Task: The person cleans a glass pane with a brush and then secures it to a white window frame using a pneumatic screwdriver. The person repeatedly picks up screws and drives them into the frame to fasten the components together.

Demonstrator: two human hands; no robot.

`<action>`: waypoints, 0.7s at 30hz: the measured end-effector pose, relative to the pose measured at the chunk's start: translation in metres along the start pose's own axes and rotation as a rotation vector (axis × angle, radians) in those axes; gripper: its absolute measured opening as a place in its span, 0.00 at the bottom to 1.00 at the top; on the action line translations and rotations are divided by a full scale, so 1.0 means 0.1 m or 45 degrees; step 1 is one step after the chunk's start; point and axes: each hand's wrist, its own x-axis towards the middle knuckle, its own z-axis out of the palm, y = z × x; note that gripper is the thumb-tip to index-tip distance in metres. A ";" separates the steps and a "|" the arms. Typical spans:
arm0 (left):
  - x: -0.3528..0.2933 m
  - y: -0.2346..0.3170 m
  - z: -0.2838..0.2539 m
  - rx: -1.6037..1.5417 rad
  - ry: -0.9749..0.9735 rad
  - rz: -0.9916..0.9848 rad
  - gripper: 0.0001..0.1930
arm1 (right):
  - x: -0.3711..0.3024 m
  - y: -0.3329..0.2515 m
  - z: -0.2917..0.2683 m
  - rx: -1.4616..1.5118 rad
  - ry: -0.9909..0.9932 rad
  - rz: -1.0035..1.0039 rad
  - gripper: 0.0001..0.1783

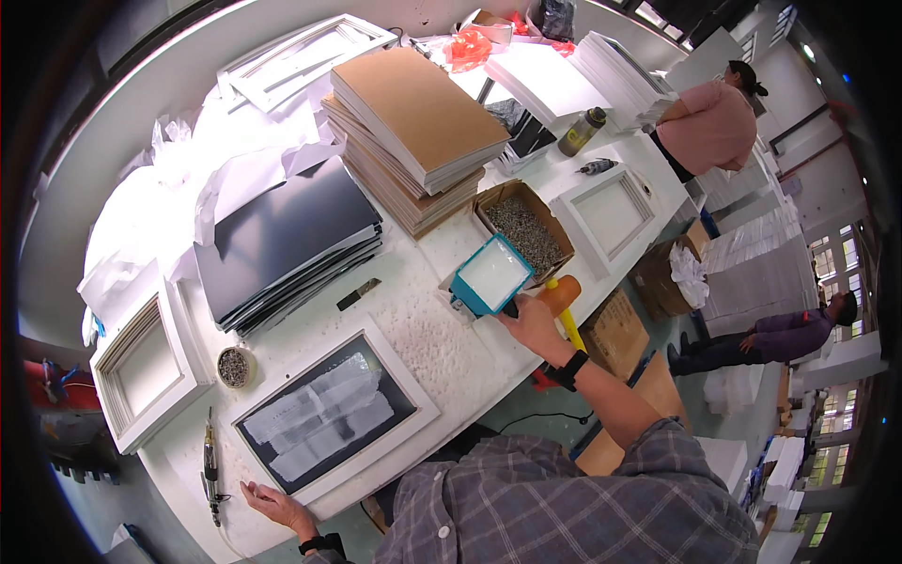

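Observation:
In front of me lies a white picture frame [413, 402] around a dark panel [260, 434], with a pale, streaky patch across the panel's middle. My left hand [277, 508] is at the frame's near left corner, fingers apart and holding nothing. A corded electric screwdriver [210, 470] lies beside that hand. Out to the right, my right hand [537, 331] is closed on the black handle of a teal rectangular tool with a white face [492, 274]; its exact kind is unclear. That tool is beside a cardboard box of small metal fasteners [526, 235]. A yellow-handled mallet [564, 299] lies beside the right hand.
A small tub of fasteners [235, 367] stands beyond the framed panel. Farther back are stacked dark sheets [291, 235] and stacked brown boards [423, 117]. Empty white frames [141, 376] lie left, another [611, 216] right. Two people [714, 117] are off to the right.

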 end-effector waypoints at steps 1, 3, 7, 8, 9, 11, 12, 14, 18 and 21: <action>0.00 0.00 -0.01 0.000 0.005 0.003 0.24 | -0.02 0.01 0.00 0.005 -0.051 0.022 0.27; -0.01 -0.05 -0.01 -0.002 0.005 0.027 0.24 | -0.01 -0.07 -0.10 0.010 -0.140 0.055 0.28; 0.01 -0.01 -0.01 -0.010 -0.024 0.004 0.24 | -0.05 -0.09 -0.20 0.012 -0.163 0.021 0.31; 0.02 0.01 0.02 -0.017 -0.024 -0.007 0.25 | -0.04 -0.09 -0.25 0.013 -0.164 -0.008 0.32; 0.02 0.02 0.04 -0.017 0.008 0.016 0.23 | -0.03 -0.09 -0.29 0.013 -0.165 -0.035 0.33; 0.03 0.01 0.07 -0.034 0.066 0.063 0.19 | -0.13 0.01 -0.40 -0.029 -0.183 -0.094 0.35; 0.03 0.03 0.03 -0.027 0.041 0.055 0.21 | -0.11 0.03 -0.48 -0.047 -0.194 -0.143 0.35; 0.00 0.03 -0.07 -0.018 -0.008 0.046 0.24 | -0.04 0.05 -0.81 -0.105 -0.320 -0.086 0.35; 0.09 -0.10 -0.30 0.050 0.006 0.001 0.35 | 0.35 0.15 -1.43 0.015 -0.176 -0.078 0.32; 0.00 1.23 -0.58 -0.058 0.052 -0.050 0.27 | 0.86 0.08 -1.75 0.030 0.126 -0.271 0.28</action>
